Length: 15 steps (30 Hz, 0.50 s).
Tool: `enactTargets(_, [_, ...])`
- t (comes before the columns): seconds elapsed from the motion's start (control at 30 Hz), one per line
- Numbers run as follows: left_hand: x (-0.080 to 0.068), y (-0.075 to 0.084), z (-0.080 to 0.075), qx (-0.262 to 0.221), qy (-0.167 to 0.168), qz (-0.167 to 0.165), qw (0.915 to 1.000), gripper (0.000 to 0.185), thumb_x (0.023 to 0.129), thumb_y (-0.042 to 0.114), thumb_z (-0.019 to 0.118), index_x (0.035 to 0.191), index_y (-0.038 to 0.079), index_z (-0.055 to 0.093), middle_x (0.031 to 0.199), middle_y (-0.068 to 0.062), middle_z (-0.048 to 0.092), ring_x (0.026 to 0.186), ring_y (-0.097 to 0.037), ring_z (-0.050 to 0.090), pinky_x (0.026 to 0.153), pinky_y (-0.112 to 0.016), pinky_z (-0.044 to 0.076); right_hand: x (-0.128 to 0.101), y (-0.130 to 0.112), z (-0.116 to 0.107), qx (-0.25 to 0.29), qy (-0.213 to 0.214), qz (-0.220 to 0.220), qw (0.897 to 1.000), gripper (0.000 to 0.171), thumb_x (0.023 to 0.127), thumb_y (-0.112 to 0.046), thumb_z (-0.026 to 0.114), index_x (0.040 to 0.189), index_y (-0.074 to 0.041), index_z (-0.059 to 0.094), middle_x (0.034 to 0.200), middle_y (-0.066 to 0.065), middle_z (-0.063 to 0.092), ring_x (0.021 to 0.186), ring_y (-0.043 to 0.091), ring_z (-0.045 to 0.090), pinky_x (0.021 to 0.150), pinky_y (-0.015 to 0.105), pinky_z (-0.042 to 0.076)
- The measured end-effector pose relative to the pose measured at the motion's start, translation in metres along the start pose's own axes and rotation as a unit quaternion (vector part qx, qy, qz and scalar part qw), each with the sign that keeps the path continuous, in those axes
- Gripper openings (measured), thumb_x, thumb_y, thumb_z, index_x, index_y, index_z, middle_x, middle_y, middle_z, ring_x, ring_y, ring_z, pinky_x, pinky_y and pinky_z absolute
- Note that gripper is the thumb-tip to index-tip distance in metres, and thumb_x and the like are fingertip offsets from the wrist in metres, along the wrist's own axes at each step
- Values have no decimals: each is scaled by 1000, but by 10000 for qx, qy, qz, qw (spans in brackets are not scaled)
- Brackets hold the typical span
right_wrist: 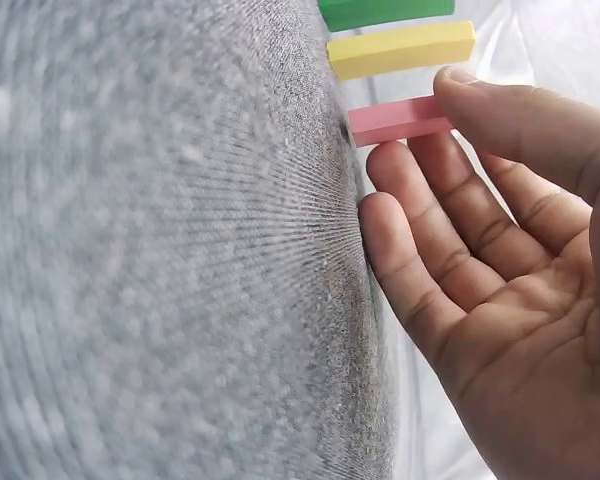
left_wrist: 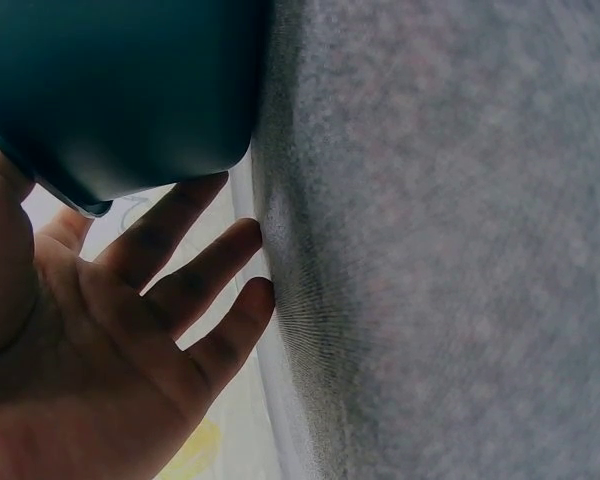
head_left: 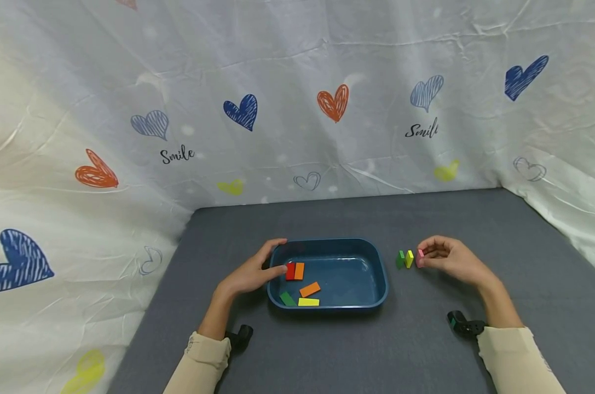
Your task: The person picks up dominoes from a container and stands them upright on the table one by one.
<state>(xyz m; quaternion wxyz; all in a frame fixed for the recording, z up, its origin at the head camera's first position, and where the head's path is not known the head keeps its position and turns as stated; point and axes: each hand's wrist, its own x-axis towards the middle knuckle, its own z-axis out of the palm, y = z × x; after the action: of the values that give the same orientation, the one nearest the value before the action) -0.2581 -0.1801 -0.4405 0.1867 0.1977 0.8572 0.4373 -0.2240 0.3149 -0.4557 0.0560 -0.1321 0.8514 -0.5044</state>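
Note:
A dark blue tray (head_left: 344,273) with raised walls sits on the grey table. My left hand (head_left: 250,273) holds its left side, the thumb over the rim by a red block (head_left: 290,271) and the other fingers outside, along the wall (left_wrist: 130,90). To the right of the tray, my right hand (head_left: 457,262) pinches a pink block (right_wrist: 400,121) between thumb and fingers; the block stands upright on the cloth. Left of it stand a yellow block (head_left: 409,259) and a green block (head_left: 400,259), in a row and apart from each other.
Inside the tray, an orange block (head_left: 299,271) lies beside the red one. Another orange block (head_left: 310,289), a yellow block (head_left: 308,302) and a green block (head_left: 287,299) lie nearer its front. A white curtain (head_left: 287,54) printed with hearts hangs behind the table.

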Motion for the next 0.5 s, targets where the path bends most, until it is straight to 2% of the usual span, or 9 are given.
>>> enactTargets(0.17, [-2, 2, 0, 18, 13, -47, 10000, 68, 101, 38, 65, 157, 37, 27, 169, -8, 22, 151, -40, 30, 116, -67, 33, 1, 0, 1, 107, -72, 52, 9999, 28, 95, -9, 71, 116, 8, 62, 105, 20, 70, 90, 10, 69, 76, 28, 59])
enactTargets(0.5, [-1, 2, 0, -5, 65, -128, 9999, 67, 100, 39, 66, 155, 41, 28, 169, -4, 23, 153, -38, 28, 118, -67, 29, 0, -2, 0, 106, -209, 151, 9996, 29, 93, -8, 74, 114, 7, 61, 104, 20, 68, 89, 11, 68, 76, 28, 58])
